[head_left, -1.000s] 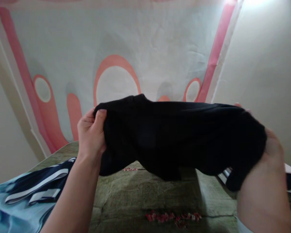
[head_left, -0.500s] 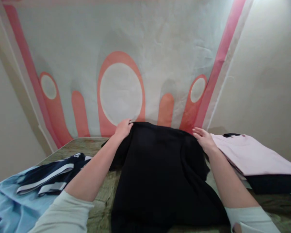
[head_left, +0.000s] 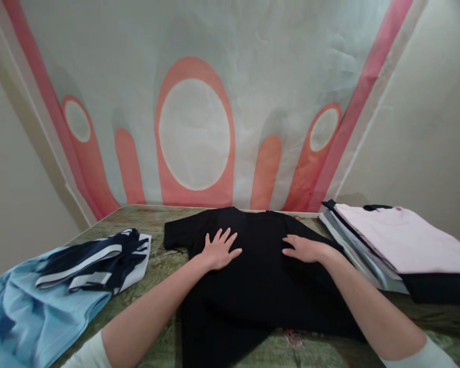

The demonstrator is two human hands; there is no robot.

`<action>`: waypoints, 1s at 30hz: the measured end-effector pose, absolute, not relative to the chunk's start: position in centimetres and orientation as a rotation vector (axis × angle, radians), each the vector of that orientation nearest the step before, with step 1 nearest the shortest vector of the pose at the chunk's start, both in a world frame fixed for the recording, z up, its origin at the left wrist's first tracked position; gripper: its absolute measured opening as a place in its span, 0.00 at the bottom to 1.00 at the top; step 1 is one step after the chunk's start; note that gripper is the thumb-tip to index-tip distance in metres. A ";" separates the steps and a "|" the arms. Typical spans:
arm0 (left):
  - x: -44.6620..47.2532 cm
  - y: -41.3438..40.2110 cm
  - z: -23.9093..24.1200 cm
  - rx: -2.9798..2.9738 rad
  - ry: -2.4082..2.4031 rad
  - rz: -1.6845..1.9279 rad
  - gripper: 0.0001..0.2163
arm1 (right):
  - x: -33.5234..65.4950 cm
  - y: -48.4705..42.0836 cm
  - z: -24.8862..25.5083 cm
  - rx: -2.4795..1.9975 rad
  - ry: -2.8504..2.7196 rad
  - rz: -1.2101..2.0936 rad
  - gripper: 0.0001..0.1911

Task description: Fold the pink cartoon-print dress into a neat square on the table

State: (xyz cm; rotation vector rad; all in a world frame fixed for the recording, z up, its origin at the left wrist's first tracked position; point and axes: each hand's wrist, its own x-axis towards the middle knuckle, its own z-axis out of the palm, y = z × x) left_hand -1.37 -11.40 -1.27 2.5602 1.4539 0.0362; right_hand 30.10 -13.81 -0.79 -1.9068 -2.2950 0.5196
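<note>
A black T-shirt (head_left: 253, 276) lies spread on the table, its collar end toward the wall and its left sleeve laid out flat. The lower hem is uneven, with the bottom left corner reaching nearer to me. My left hand (head_left: 218, 250) rests flat on the upper left of the shirt, fingers spread. On the shirt's upper right is my right hand (head_left: 304, 249), fingers stretched out and partly seen from the side. Neither hand grips the cloth. My right forearm covers part of the shirt's right side.
To the right stands a stack of folded clothes with a pale pink garment (head_left: 410, 240) on top. At the left lie a crumpled light blue garment (head_left: 46, 312) and a navy one with white stripes (head_left: 95, 263). The wood-patterned table (head_left: 157, 291) meets a wall with a printed banner (head_left: 291, 66).
Both hands have let go of the shirt's raised far edge and moved down onto its surface. The shirt now lies flatter, with its left sleeve spread out. The view has shifted slightly.
</note>
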 end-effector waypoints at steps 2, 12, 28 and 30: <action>-1.4 -10.9 -1.5 2.575 1.465 0.054 0.32 | 29.9 -13.7 -2.4 -2.096 -2.246 0.421 0.33; -1.3 -10.4 0.3 2.628 1.377 0.047 0.27 | 31.2 -11.3 -2.7 -1.816 -2.216 -0.106 0.23; -2.0 -25.3 2.6 2.731 0.967 0.255 0.20 | 26.2 -27.9 2.6 -1.302 -2.625 0.251 0.10; -2.2 -24.9 2.2 2.735 0.951 0.243 0.13 | 26.8 -27.0 1.5 -1.310 -2.616 0.138 0.12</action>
